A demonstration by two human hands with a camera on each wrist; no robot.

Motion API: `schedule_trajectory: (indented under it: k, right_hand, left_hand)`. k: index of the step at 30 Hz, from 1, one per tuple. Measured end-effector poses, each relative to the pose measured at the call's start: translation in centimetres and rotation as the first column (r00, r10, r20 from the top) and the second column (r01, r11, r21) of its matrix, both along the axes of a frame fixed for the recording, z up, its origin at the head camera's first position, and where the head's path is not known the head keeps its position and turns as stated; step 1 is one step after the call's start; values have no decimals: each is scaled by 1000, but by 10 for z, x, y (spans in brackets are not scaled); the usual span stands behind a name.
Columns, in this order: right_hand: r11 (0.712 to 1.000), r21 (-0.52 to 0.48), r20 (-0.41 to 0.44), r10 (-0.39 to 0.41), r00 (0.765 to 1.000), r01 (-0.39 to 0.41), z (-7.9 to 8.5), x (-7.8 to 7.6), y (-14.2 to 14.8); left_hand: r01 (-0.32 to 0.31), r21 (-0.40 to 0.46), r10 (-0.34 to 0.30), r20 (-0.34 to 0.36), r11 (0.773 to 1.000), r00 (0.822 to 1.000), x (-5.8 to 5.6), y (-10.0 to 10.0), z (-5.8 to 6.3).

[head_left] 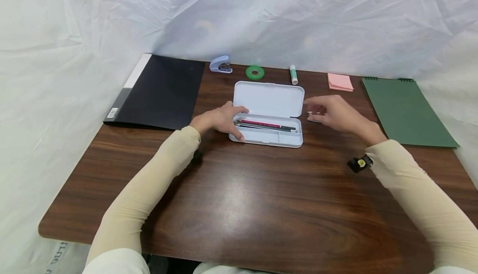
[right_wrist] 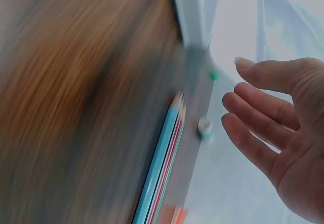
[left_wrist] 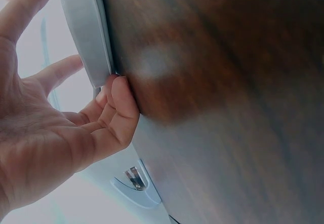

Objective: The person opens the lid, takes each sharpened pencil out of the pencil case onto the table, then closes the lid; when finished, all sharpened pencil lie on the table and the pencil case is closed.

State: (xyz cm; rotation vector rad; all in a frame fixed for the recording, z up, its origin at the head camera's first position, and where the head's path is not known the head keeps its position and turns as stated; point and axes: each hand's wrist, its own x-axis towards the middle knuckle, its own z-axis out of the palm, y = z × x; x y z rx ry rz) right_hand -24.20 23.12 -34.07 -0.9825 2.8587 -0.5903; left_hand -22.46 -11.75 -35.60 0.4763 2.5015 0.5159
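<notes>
A white pencil case (head_left: 257, 138) lies with its lid (head_left: 269, 98) raised. Inside its tray are several pencils (head_left: 266, 125), one of them red. My left hand (head_left: 224, 118) grips the left end of the case, thumb at the near edge and a finger reaching over the tray. Curled fingers (left_wrist: 121, 97) touch the case's side in the left wrist view. To the right of the case my right hand (head_left: 334, 112) hovers with bent, loose fingers and nothing between them. Below it several colored pencils (right_wrist: 164, 158), light blue, red and green, lie side by side on the table.
Behind the case stand a light blue stapler (head_left: 221, 64), green tape (head_left: 255, 72), a glue stick (head_left: 293, 75) and pink sticky notes (head_left: 340, 82). A black folder (head_left: 164, 91) lies left, a green spiral pad (head_left: 407, 112) right, on the wooden table (head_left: 239, 207).
</notes>
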Motion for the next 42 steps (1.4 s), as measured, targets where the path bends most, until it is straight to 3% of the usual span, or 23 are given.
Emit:
schedule_trajectory:
  k: [9,16,32,42]
  right_hand:
    - [989,-24,88,151,985,-149,-3,-3,-55]
    - [979,59,147,186,972,-196,-7,-5,-82]
    - [934,256,5,256,967,-248,-9,1,-114]
    - [929,268,43,252,967,-254,-8,2,-122]
  left_hand:
    - [9,-5,-9,-5,1000,1000,-2,-1,-2]
    - [10,-9,-10,2,1000,1000,-2,-1,-2]
    - [7,1,-7,-3,1000,1000,-2,-1,-1]
    - [3,-5,-3,-4,1000,1000,-2,-2,-2]
